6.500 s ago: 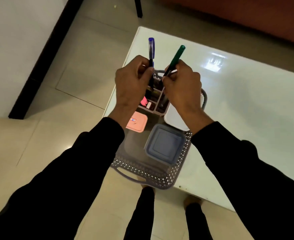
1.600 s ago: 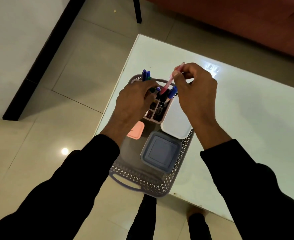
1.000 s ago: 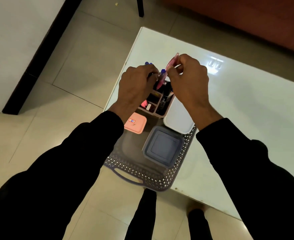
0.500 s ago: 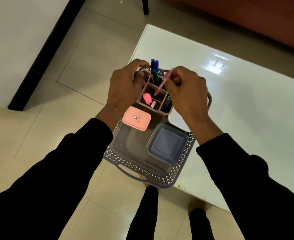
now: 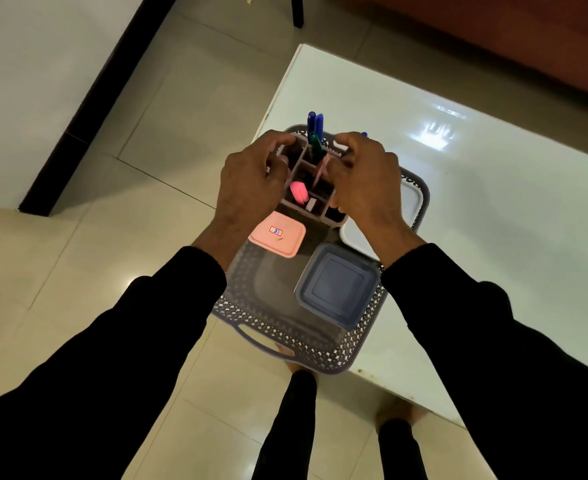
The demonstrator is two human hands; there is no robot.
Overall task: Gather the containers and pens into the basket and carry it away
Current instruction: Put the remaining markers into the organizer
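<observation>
A grey perforated basket (image 5: 287,336) sits on the near left corner of the white table (image 5: 493,209), overhanging its edge. Inside it are a pink-lidded container (image 5: 277,237), a blue-grey lidded container (image 5: 337,289), a white container (image 5: 408,202) and a divided pen organiser (image 5: 311,206). Blue pens (image 5: 315,122) and a green pen (image 5: 315,144) stand in its far compartment. My left hand (image 5: 251,181) grips the organiser's left rim. My right hand (image 5: 365,181) pinches the top of a pink pen (image 5: 320,173) that stands in a middle compartment.
A short pink item (image 5: 299,192) lies in a near compartment of the organiser. Tiled floor (image 5: 95,271) lies left of the table, with a white wall and dark skirting (image 5: 88,98) beyond. A reddish-brown sofa (image 5: 528,36) runs behind the table. My legs stand at the table's front edge.
My right hand has lowered the pink pen from above the organiser down into a compartment. My left hand has stayed on the organiser's left side.
</observation>
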